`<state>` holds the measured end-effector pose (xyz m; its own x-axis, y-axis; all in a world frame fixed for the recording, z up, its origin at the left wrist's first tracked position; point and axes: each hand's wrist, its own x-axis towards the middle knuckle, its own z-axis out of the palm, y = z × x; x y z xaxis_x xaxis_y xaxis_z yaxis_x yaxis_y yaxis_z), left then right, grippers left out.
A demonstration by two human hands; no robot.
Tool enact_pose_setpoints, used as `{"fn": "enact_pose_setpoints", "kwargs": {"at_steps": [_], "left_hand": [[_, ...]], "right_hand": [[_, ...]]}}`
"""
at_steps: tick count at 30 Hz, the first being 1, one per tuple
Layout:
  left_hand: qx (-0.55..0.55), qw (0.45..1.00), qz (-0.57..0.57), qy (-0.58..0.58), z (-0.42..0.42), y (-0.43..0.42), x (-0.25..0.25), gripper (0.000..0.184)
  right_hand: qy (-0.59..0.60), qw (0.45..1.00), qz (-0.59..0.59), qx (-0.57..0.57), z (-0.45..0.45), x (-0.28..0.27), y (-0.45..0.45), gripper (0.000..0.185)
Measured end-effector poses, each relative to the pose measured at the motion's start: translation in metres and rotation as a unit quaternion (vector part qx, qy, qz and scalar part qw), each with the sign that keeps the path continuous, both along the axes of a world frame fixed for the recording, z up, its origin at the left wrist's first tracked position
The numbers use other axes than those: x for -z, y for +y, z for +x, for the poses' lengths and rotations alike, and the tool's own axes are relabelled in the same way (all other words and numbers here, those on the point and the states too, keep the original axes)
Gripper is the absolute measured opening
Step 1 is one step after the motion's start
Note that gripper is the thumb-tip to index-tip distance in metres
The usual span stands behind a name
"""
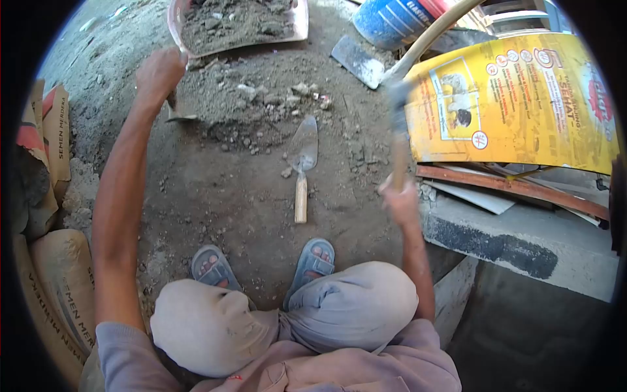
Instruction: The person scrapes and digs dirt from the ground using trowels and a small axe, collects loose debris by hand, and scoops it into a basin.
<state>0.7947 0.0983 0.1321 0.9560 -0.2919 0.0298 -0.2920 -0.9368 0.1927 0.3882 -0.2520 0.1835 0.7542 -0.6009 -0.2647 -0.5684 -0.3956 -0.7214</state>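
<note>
My left hand (161, 73) is closed in a fist around a short tool (172, 104) with a flat metal end low over the soil; its exact kind is unclear. My right hand (400, 196), smeared by motion, grips the wooden handle of a hammer (400, 108) whose blurred head points away from me. Between the hands, a pointed trowel (305, 149) with a wooden handle lies flat on the dirt. Beyond it spread loose rubble and soil (274, 98). A pale basin (245, 46) heaped with grey soil stands just past my left hand.
At the right a hoe (358, 60) rests by a blue bucket (395, 23). A yellow printed sheet (516, 98) covers boards on a concrete ledge (522, 251), with a dark recess below. Cement bags (62, 281) line the left. My sandalled feet stand close in.
</note>
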Motion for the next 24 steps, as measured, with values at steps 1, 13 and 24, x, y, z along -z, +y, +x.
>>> {"fn": "enact_pose_setpoints", "kwargs": {"at_steps": [1,13,24], "left_hand": [[-0.004,1.0,0.003,0.013,-0.004,-0.002,0.002,0.036],[-0.032,0.999,-0.034,0.003,-0.009,0.013,0.003,0.037],[-0.008,0.999,-0.042,0.034,0.002,-0.003,0.012,0.038]], "right_hand": [[-0.101,0.994,-0.012,-0.027,0.018,-0.028,0.007,0.011],[0.203,0.974,0.09,0.035,0.06,0.155,-0.059,0.012],[-0.433,0.871,-0.147,-0.179,0.083,-0.021,0.025,0.005]]}}
